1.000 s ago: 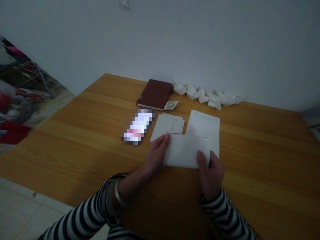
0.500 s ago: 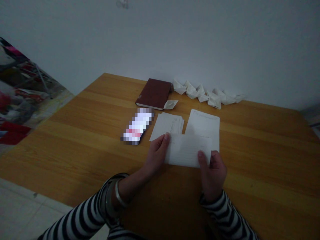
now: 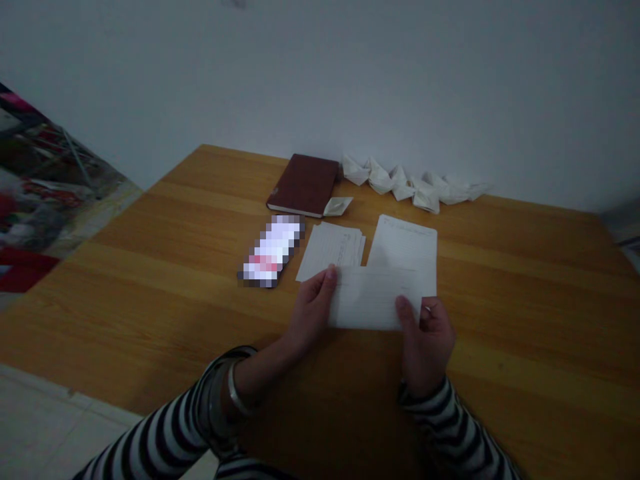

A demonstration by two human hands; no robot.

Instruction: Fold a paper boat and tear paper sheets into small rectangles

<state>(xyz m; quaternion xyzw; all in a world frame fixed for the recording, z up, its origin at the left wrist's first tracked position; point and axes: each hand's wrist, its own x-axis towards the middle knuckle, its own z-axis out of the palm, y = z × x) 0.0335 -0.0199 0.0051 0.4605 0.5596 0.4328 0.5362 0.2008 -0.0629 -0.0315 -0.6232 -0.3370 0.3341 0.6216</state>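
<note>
A folded sheet of lined white paper (image 3: 373, 298) is held just above the wooden table (image 3: 150, 267) between both hands. My left hand (image 3: 309, 312) pinches its left edge with thumb on top. My right hand (image 3: 427, 340) grips its lower right corner, thumb on the paper, fingers curled behind. Both sleeves are black-and-white striped, and a bangle sits on the left wrist.
Behind the held paper lie a full sheet (image 3: 407, 243) and a small stack of lined sheets (image 3: 333, 248). A phone (image 3: 273, 251) lies to the left, a dark red notebook (image 3: 305, 185) beyond it, one small paper boat (image 3: 338, 206) and a row of folded paper boats (image 3: 415, 187) by the wall.
The folded paper and both hands have shifted slightly away from me and a little left; the right-hand fingers curl more tightly round the corner. The view also tilted a bit.
</note>
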